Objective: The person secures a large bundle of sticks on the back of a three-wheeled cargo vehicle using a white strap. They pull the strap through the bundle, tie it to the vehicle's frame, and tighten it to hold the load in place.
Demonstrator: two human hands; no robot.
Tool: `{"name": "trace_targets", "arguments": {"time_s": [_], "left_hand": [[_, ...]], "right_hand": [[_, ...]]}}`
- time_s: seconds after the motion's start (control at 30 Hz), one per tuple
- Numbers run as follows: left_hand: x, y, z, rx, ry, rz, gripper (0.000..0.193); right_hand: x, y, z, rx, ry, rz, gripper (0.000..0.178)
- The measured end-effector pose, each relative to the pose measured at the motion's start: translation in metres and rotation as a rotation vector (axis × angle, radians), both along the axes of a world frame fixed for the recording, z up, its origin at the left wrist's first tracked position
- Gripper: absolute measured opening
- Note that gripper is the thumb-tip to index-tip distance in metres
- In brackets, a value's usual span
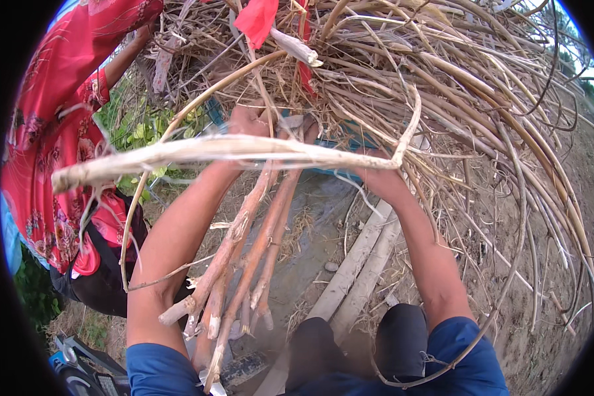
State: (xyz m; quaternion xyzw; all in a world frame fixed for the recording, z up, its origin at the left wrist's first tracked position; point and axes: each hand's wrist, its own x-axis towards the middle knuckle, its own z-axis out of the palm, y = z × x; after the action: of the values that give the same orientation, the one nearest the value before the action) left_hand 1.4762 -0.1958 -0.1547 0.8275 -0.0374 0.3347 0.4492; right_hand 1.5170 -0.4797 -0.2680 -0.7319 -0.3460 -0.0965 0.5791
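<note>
Head view: a pale branch (pixel 211 151) lies crosswise in front of your left hand (pixel 248 121) and right hand (pixel 380 177), long axis left-to-right. Thick sticks (pixel 235 232) run bodyward between them, nearer the left; the brush pile (pixel 435 82) lies beyond. Whether either hand is clamped, I cannot tell.

Branch pile (pixel 452 86) ahead, sticks (pixel 233 236) nearer (left of two planks (pixel 348 267)), co-worker (pixel 46 198) far left

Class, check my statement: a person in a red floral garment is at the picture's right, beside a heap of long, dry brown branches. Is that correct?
The side is wrong: the head view shows the person in red at the picture's left, beside the heap of branches.
</note>
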Motion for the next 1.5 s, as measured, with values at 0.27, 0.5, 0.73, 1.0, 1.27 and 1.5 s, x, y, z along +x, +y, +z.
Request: {"name": "trace_targets", "arguments": {"time_s": [0.27,0.5,0.73,1.0,1.27,1.5], "left_hand": [[-0.029,-0.043,0.018,0.242,-0.127,-0.024,0.032],[-0.048,-0.059,0.012,0.146,-0.034,-0.130,0.023],[-0.037,-0.048,0.008,0.234,-0.113,-0.095,0.028],[-0.039,-0.057,0.040,0.094,0.150,-0.027,0.028],[-0.019,-0.039,0.003,-0.038,0.141,-0.051,0.017],[-0.017,-0.032,0.002,0.032,0.033,-0.141,0.022]], "right_hand": [[-0.018,-0.010,0.026,-0.084,0.114,0.063,0.042],[-0.028,-0.007,0.011,0.156,-0.019,0.013,0.043],[-0.060,-0.011,0.020,0.159,0.145,-0.007,0.048],[-0.048,-0.004,-0.004,0.112,0.063,-0.010,0.050],[-0.017,0.005,-0.029,0.193,-0.101,-0.015,0.052],[-0.077,-0.019,0.046,0.242,0.360,0.036,0.029]]}}
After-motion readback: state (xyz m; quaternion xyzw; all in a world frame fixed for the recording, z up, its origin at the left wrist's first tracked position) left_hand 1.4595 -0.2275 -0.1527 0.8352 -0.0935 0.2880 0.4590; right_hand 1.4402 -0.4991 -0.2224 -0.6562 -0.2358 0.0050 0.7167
